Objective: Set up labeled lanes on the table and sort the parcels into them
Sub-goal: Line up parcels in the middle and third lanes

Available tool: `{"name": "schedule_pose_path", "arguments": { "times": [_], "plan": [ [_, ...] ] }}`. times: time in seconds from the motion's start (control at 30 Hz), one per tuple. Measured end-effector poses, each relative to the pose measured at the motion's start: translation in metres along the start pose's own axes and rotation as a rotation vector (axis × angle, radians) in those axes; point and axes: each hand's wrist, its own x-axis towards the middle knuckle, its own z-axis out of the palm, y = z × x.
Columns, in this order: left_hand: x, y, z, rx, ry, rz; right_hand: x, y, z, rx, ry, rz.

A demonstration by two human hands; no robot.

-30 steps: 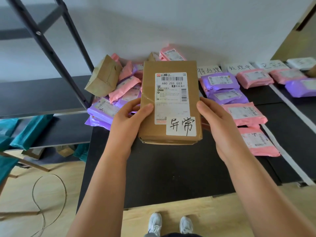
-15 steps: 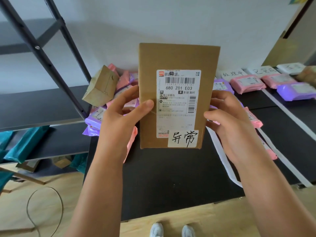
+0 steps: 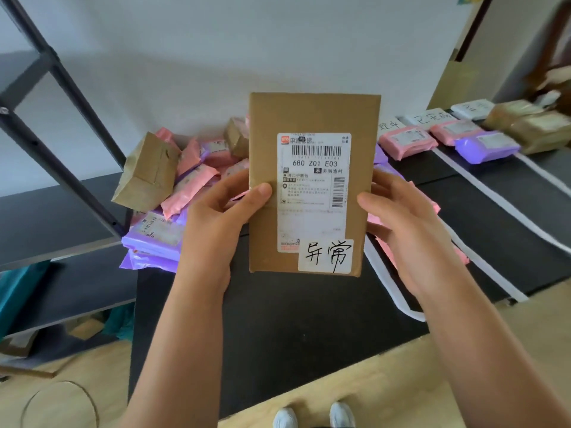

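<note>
1. The left hand and the right hand are gripping opposite side edges of a flat brown cardboard parcel, upright above the black table.
2. A heap of pink and purple plastic mailers is lying behind it, leftward.
3. White tape strips are running across the table to its right.

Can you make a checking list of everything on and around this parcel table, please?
Surface: black table split into lanes by white tape strips.
Job's things: brown parcel with handwritten sticker, held up; unsorted pile at left; pink parcel and purple parcel in lanes; paper lane labels by the wall.
Clutter: teal packages on the rack's lower shelf.
Hands: left hand and right hand grip the brown parcel's sides.
Cables: thin wire loop on the floor, lower left.
Surroundings: black shelf rack at left, white wall, wooden floor.
</note>
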Motion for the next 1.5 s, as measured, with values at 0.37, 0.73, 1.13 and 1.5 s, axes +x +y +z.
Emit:
{"name": "schedule_pose_path", "arguments": {
  "times": [0.37,0.73,1.13,1.5],
  "plan": [
    [0.013,-0.044,0.101,0.115,-0.253,-0.135,-0.058,0.022,-0.077,-0.016,0.431,0.174],
    [-0.021,-0.073,0.279,0.317,-0.349,-0.219,-0.079,0.054,-0.231,0.062,0.618,0.343],
    [-0.082,-0.109,0.498,0.366,-0.528,-0.269,-0.12,0.059,-0.451,-0.001,0.702,0.412],
    [-0.024,-0.147,0.652,0.433,-0.615,-0.354,-0.057,0.087,-0.6,-0.007,0.746,0.448]
  ]
}}
